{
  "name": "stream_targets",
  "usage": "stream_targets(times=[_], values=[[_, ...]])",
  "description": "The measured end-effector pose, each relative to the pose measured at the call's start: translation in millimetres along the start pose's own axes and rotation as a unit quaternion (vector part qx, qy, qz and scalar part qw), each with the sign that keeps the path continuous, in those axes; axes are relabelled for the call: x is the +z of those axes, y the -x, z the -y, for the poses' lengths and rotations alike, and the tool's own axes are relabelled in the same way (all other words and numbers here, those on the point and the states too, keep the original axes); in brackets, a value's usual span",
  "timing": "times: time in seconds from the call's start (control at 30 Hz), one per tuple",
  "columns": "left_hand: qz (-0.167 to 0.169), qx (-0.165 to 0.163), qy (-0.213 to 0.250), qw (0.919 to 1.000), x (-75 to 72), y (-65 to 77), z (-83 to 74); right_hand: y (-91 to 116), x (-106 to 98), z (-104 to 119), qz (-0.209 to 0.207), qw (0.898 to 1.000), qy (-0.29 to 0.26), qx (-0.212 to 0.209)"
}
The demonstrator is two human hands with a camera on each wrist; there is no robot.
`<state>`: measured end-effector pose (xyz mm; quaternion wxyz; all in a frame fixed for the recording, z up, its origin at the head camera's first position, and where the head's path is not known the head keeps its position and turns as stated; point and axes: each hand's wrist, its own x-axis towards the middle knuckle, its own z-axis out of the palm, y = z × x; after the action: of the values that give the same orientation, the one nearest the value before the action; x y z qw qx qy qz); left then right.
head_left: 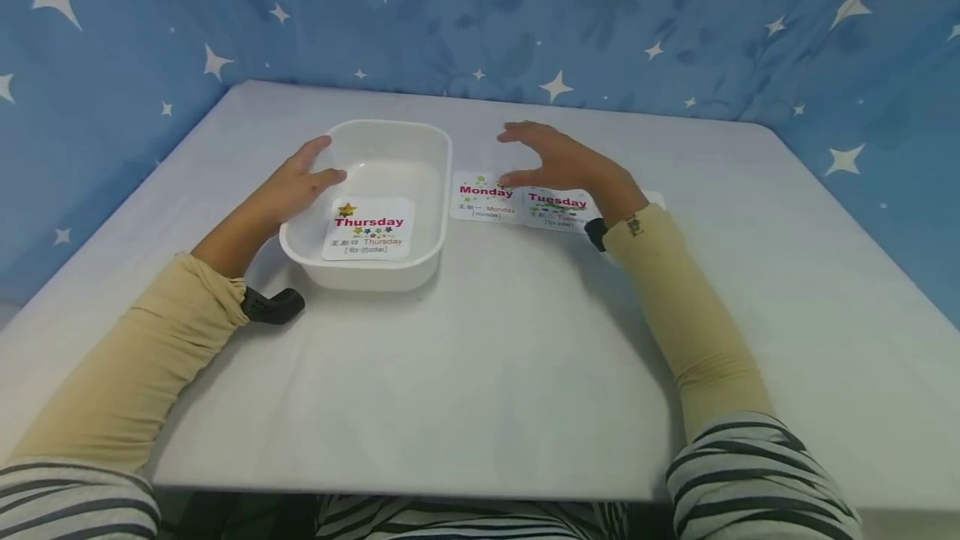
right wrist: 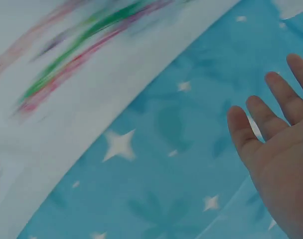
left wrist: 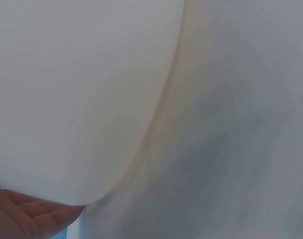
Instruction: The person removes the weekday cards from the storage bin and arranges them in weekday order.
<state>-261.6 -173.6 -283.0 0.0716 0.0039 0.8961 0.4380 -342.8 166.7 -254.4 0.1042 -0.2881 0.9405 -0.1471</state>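
My left hand (head_left: 294, 187) grips the left rim of a white plastic basin (head_left: 367, 275), thumb over the inside and fingers at the outer side. In the left wrist view those fingers (left wrist: 57, 219) show beside the basin's pale wall (left wrist: 91, 99). Inside the basin lies a white Thursday card (head_left: 367, 229), face up near the front. My right hand (head_left: 558, 158) hovers with thumb and fingers spread and nothing between them. Below it lie a Monday card (head_left: 480, 205) and a Tuesday card (head_left: 557, 203), side by side; the wrist covers part of the Tuesday card.
A white edge (head_left: 654, 198) peeks out to the right of my right wrist, mostly hidden. The white-covered table (head_left: 480, 382) reaches back to a blue star-patterned cloth (head_left: 510, 32). A black wrist device (head_left: 273, 307) sticks out from my left wrist, in front of the basin.
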Motion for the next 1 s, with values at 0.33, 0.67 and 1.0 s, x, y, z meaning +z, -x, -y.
stream_targets(times=[0.33, 0.67, 1.0], values=[[0.007, -0.003, 0.005, 1.0000, 4.7, -2.6, -4.2, -34.5, 12.9, 102.2, 0.022, 0.998, 0.027, -0.058], [0.014, 0.018, 0.004, 0.9997, 3.3, -3.1, -3.2, -48.7, 43.9, 145.3, 0.157, 0.984, 0.046, -0.067], [0.015, 0.012, 0.004, 0.9998, 2.6, -5.1, -5.3, -45.8, 55.0, 145.8, 0.198, 0.974, 0.105, -0.030]])
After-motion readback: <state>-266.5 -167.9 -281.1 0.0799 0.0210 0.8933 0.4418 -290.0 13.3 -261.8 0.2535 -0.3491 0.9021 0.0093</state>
